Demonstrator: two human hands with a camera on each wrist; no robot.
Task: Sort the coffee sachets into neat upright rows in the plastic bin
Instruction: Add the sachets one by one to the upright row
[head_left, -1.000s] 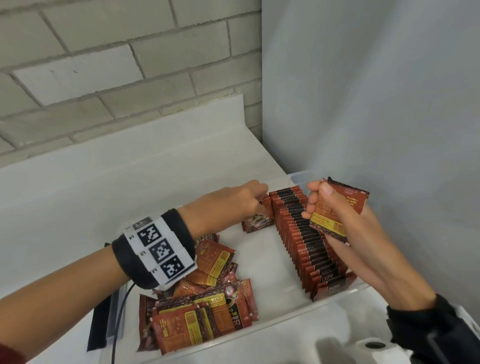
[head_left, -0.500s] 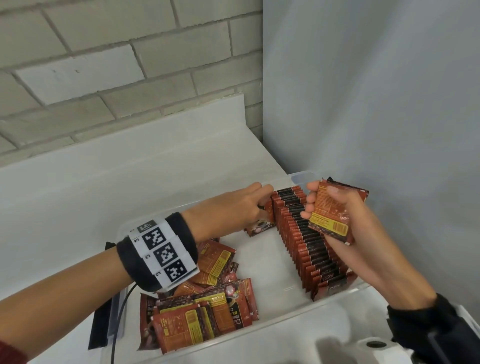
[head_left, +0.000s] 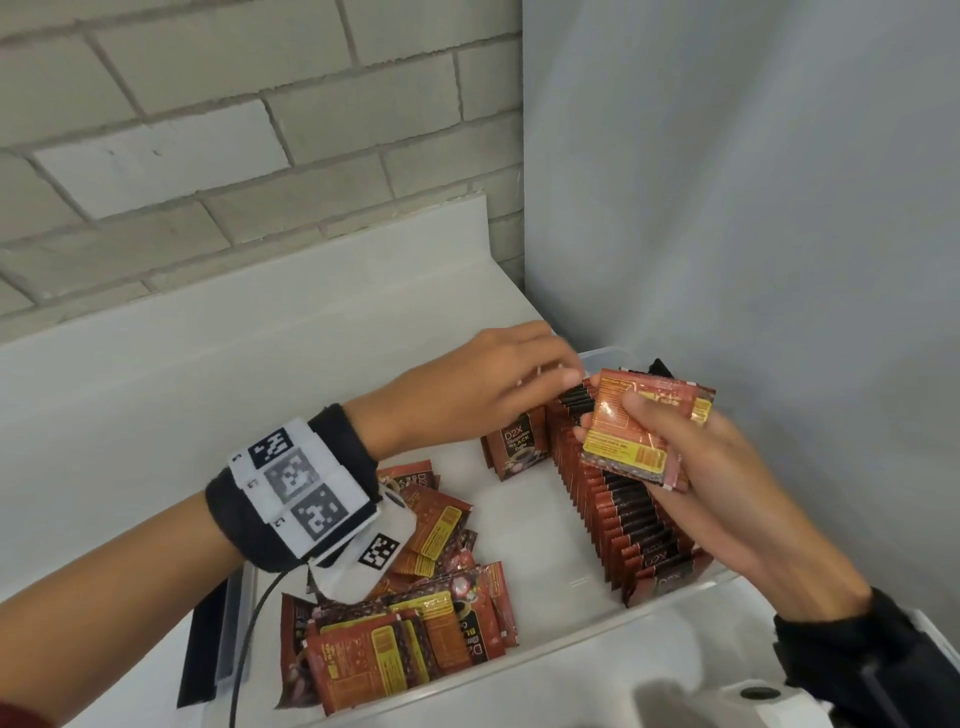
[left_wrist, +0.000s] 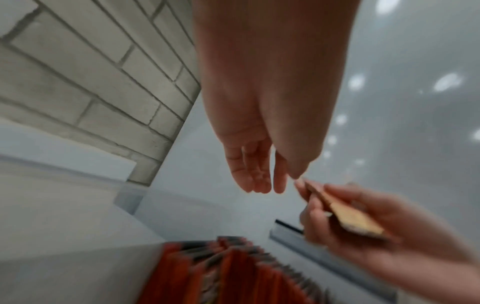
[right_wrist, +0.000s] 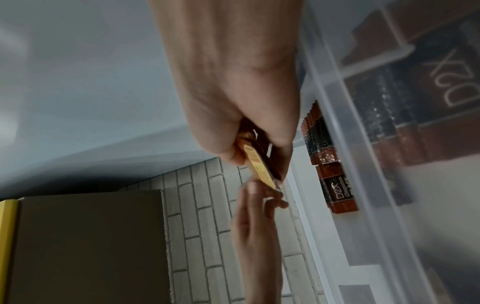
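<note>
A clear plastic bin (head_left: 607, 355) sits on a white counter. A long upright row of red-brown coffee sachets (head_left: 628, 514) runs along its right side, and one sachet (head_left: 519, 448) stands alone just left of the row's far end. A loose pile of sachets (head_left: 415, 644) lies at the bin's near left. My right hand (head_left: 623, 410) holds a small stack of sachets (head_left: 631, 441) above the row, thumb on its face. My left hand (head_left: 558, 358) hovers with straight fingers at the stack's upper corner, holding nothing; its thumb tip (left_wrist: 296, 174) is at the stack's edge (left_wrist: 345, 216).
A grey wall (head_left: 753, 208) stands close on the bin's right, and a brick wall (head_left: 234, 156) lies behind the counter. A flat black item (head_left: 202, 649) lies beside the bin's left edge. A white fitting with a dark hole (head_left: 758, 693) is at the near right.
My left hand left the lone upright sachet, straightened its fingers and rose to the right towards the stack. My right hand tilted the stack a little and stayed above the row.
</note>
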